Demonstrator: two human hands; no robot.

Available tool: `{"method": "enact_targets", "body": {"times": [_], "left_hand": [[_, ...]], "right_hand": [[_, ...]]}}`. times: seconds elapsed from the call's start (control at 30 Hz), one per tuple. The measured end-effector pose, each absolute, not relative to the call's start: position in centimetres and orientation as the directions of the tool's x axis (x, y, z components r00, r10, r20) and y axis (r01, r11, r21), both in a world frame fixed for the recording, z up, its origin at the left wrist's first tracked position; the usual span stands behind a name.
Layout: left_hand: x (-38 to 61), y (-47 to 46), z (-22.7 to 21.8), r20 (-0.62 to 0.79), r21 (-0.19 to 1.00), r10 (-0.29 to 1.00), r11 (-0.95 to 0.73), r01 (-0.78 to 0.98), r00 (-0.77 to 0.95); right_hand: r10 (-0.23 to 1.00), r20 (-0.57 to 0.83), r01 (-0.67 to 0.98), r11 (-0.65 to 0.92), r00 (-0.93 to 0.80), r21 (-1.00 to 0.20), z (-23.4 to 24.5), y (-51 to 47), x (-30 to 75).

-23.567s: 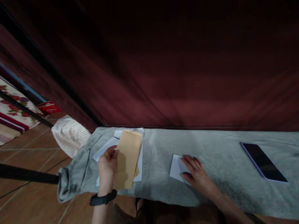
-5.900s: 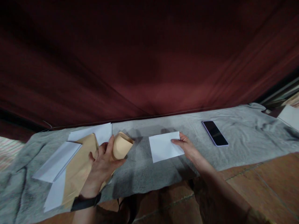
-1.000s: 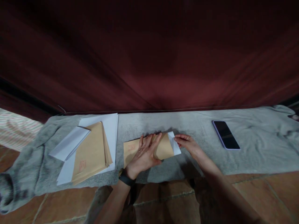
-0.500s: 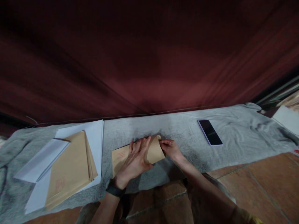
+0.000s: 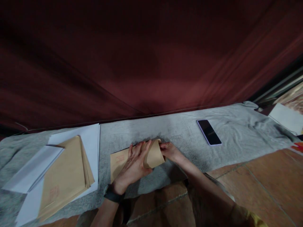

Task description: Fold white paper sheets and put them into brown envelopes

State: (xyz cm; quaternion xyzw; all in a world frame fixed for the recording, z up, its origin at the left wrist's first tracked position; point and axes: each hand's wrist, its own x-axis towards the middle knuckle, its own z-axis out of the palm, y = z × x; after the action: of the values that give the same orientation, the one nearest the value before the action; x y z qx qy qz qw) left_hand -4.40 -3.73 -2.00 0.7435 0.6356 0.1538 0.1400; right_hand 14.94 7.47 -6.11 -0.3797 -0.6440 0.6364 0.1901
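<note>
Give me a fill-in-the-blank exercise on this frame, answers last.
The left hand rests on a long brown paper envelope whose printed mark is coloured ____.
Left or right: the right hand is at the envelope's ____ end.
The rectangular purple-edged phone lies on cloth coloured ____.
A black wristband circles the ____ wrist.
Missing: red; right; grey; left.

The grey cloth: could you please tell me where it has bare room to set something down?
Widest: the wrinkled cloth right of the phone. Another patch lies between the right hand and the phone, and a strip between the curtain and the envelope under the left hand. The left end is crowded with white paper and stacked envelopes.
</note>
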Motion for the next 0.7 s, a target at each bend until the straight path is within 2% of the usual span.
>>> {"method": "enact_targets", "body": {"times": [0.13,0.27,0.37,0.5,0.57,0.63,0.7], "left_hand": [[-4.4,-3.7,-1.9,0.028,0.407,0.990,-0.140,0.902,0.141],[-4.6,-3.8,-2.0,0.030,0.389,0.983,-0.176,0.904,0.178],[-4.8,-3.8,-2.6,0.014,0.369,0.977,-0.205,0.907,0.215],[-4.2,-3.9,-3.0,0.004,0.375,0.974,-0.212,0.902,0.227],[-3.7,-4.0,-2.8,0.012,0.390,0.973,-0.217,0.895,0.231],[-3.9,-4.1,-2.3,0.020,0.414,0.973,-0.215,0.884,0.228],[-5.4,-4.6,-1.6,0.045,0.417,0.987,-0.157,0.895,0.153]], "right_hand": [[0.760,-0.187,0.274,-0.013,-0.622,-0.962,-5.7,7.4,14.9],[0.908,-0.017,0.356,0.147,-0.419,-0.923,-5.3,7.3,15.5],[0.950,0.028,0.383,0.152,-0.310,-0.911,-5.0,7.3,16.0],[0.902,-0.074,0.337,0.083,-0.426,-0.938,-5.0,6.7,16.1],[0.885,-0.055,0.349,0.124,-0.462,-0.929,-5.3,6.1,15.8],[0.893,-0.006,0.431,0.211,-0.450,-0.877,-5.7,5.6,15.5],[0.901,0.019,0.542,0.277,-0.433,-0.793,-6.1,5.4,15.4]]}}
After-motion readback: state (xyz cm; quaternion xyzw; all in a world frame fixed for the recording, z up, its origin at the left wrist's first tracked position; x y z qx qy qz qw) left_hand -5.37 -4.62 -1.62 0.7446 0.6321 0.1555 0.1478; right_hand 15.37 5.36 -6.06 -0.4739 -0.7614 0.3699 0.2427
